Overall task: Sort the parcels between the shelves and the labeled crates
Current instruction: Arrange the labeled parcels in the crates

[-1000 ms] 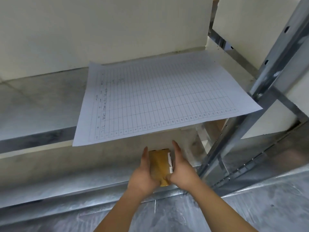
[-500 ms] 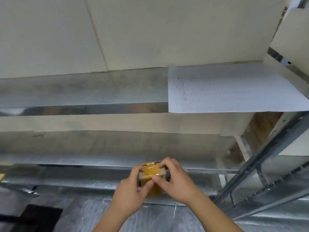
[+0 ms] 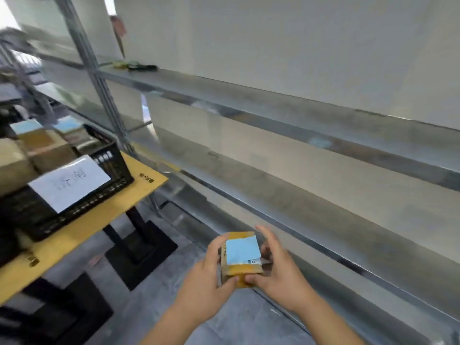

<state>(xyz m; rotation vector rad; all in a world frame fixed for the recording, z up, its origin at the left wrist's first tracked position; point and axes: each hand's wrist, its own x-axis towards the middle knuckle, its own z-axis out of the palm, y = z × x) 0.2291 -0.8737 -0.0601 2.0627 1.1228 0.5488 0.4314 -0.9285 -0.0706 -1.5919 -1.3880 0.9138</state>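
Beside blurred metal shelves (image 3: 311,135), both hands (image 3: 249,277) clasp a small blue-labelled parcel (image 3: 242,257), its print unreadable.

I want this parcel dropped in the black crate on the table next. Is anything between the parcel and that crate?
Nothing visible blocks the way. Both hands, left hand and right hand, hold the small parcel over open floor; the black crate on the yellow table lies up-left, already holding boxes.
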